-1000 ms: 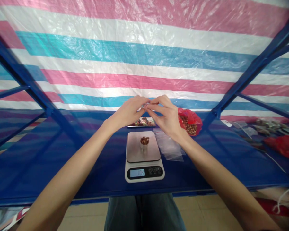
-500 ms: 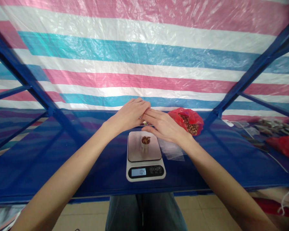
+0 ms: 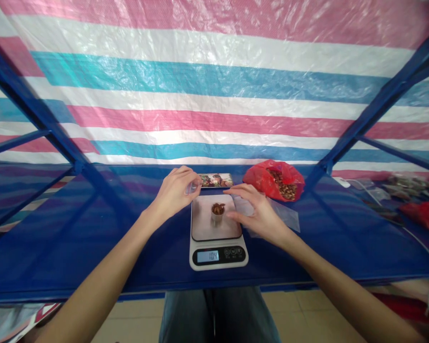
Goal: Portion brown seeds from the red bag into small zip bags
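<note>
A white kitchen scale [image 3: 196, 224] with a metal top reads 10.4. On its plate stands a small cup [image 3: 217, 217], heaped with dark brown dried pieces [image 3: 218, 208]. My left hand [image 3: 178, 190], beyond the scale's left rear corner, has its fingers curled round a clear plastic bag [image 3: 193, 186], mostly hidden by the fingers. To the right of the cup is my right hand [image 3: 258, 214], thumb and fingers spread apart and nothing between them. Its thumb tip is close to the cup; I cannot tell whether they touch.
Behind my right hand sits a red plastic bag [image 3: 259, 178] of brown pieces. Flat clear bags [image 3: 288, 215] lie under and beside that hand. A printed box or card [image 3: 218, 180] is behind the scale. Blue frame bars [image 3: 364, 109] slope up on both sides of the blue shelf [image 3: 157, 262].
My hands have parted from where they met behind the scale. The left moved left with the clear bag; the right came down toward the cup. The reading stays at 10.4.
</note>
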The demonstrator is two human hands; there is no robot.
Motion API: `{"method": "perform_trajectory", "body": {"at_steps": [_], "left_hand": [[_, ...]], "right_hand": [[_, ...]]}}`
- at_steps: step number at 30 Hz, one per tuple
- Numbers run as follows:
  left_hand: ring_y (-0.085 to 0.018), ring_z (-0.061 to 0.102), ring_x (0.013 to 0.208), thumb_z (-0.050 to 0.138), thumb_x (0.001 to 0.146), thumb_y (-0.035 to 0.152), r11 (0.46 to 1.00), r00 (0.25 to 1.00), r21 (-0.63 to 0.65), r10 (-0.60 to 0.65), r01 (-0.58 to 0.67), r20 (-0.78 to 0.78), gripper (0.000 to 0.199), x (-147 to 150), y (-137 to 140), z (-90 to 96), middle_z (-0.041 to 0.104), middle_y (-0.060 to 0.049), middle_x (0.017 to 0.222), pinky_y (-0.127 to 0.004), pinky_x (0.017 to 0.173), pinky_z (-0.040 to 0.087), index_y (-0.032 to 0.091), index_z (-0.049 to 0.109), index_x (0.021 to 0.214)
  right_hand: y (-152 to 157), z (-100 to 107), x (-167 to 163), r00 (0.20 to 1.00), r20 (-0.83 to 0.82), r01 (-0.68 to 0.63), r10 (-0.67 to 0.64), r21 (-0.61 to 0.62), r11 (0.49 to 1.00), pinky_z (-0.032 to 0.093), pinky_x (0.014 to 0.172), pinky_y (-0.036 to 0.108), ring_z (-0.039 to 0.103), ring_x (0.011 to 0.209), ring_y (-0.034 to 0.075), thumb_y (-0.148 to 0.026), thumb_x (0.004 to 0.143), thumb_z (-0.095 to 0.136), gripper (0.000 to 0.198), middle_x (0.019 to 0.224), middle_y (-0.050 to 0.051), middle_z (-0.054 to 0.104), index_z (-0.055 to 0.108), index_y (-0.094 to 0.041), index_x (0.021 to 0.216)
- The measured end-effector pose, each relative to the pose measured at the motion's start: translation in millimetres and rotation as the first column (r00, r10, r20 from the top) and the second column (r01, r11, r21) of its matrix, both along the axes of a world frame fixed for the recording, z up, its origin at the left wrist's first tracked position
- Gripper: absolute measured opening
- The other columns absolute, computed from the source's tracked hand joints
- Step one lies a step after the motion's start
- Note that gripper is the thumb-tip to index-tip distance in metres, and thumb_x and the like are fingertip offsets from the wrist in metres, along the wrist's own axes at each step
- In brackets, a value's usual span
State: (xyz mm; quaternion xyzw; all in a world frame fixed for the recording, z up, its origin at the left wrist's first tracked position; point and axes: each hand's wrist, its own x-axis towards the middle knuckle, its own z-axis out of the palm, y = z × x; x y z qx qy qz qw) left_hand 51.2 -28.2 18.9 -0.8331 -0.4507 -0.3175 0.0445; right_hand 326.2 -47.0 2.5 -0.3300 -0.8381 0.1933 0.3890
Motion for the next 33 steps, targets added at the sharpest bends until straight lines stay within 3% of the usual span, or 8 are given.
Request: {"method": "perform_trajectory", "body": {"at_steps": [3, 7, 15, 19, 23, 26, 33], "left_hand": [[-0.024, 0.067, 0.096, 0.063, 0.09, 0.022, 0.998, 0.998, -0.02, 0.057, -0.057, 0.028, 0.005, -1, 0, -11.9, 0.076, -0.006, 0.093, -0.039, 0.086, 0.049, 0.021, 0.066, 0.086], [-0.024, 0.067, 0.094, 0.065, 0.089, 0.022, 0.995, 0.995, -0.059, 0.087, -0.084, 0.041, 0.003, 0, -1, -17.5, 0.076, -0.004, 0.09, -0.039, 0.086, 0.049, 0.022, 0.066, 0.086], [-0.024, 0.068, 0.099, 0.068, 0.09, 0.024, 0.992, 0.991, -0.052, 0.116, -0.113, 0.064, 0.006, 6, -4, -22.5, 0.077, -0.005, 0.095, -0.039, 0.089, 0.048, 0.021, 0.073, 0.088], [-0.024, 0.068, 0.099, 0.07, 0.088, 0.024, 0.989, 0.988, -0.04, 0.144, -0.141, 0.064, 0.005, 8, -4, -25.1, 0.075, -0.006, 0.096, -0.038, 0.09, 0.049, 0.021, 0.074, 0.09], [-0.025, 0.067, 0.098, 0.071, 0.087, 0.024, 0.988, 0.986, -0.036, 0.154, -0.152, 0.062, 0.005, 9, -5, -25.6, 0.075, -0.006, 0.094, -0.038, 0.088, 0.05, 0.021, 0.072, 0.091], [-0.025, 0.067, 0.098, 0.072, 0.085, 0.022, 0.985, 0.982, -0.045, 0.172, -0.168, 0.077, 0.006, 9, -6, -24.2, 0.075, -0.006, 0.095, -0.038, 0.088, 0.05, 0.021, 0.072, 0.091], [-0.028, 0.067, 0.1, 0.077, 0.08, 0.02, 0.967, 0.964, -0.082, 0.248, -0.241, 0.095, 0.013, 10, -7, -18.2, 0.074, -0.008, 0.098, -0.04, 0.088, 0.051, 0.02, 0.073, 0.093]], "right_hand": [[1, -20, -4, 0.998, 0.062, 0.029, -0.026, -0.054, 0.998, 0.055, 0.101, 0.058, 0.066, 0.115, 0.035, -0.045, 0.076, 0.092, 0.049, 0.12, 0.011, 0.072, 0.076, -0.028, 0.119], [3, -25, -14, 0.995, 0.075, 0.077, -0.072, -0.062, 0.995, 0.053, 0.102, 0.059, 0.064, 0.116, 0.035, -0.044, 0.068, 0.097, 0.051, 0.12, 0.011, 0.072, 0.078, -0.026, 0.112], [3, -28, -22, 0.997, 0.013, 0.074, -0.073, -0.083, 0.994, 0.052, 0.104, 0.055, 0.064, 0.116, 0.032, -0.032, 0.071, 0.095, 0.033, 0.118, 0.009, 0.075, 0.08, -0.025, 0.1], [6, -20, -25, 0.986, -0.127, 0.088, -0.104, -0.128, 0.988, 0.053, 0.105, 0.047, 0.069, 0.115, 0.029, -0.029, 0.075, 0.092, 0.032, 0.116, 0.008, 0.078, 0.079, -0.024, 0.104], [12, -1, -35, 0.988, -0.147, 0.02, -0.049, -0.19, 0.982, 0.056, 0.1, 0.042, 0.076, 0.103, 0.026, -0.026, 0.081, 0.086, 0.023, 0.108, 0.005, 0.081, 0.079, -0.023, 0.102], [18, 12, -46, 0.994, -0.108, -0.014, 0.001, -0.122, 0.992, 0.056, 0.097, 0.041, 0.076, 0.1, 0.025, -0.024, 0.081, 0.086, 0.019, 0.105, 0.003, 0.082, 0.079, -0.023, 0.099], [28, 27, -61, 0.986, 0.153, 0.058, -0.071, 0.088, 0.994, 0.053, 0.088, 0.042, 0.071, 0.095, 0.026, -0.027, 0.083, 0.087, 0.021, 0.102, 0.005, 0.081, 0.079, -0.023, 0.103]]}}
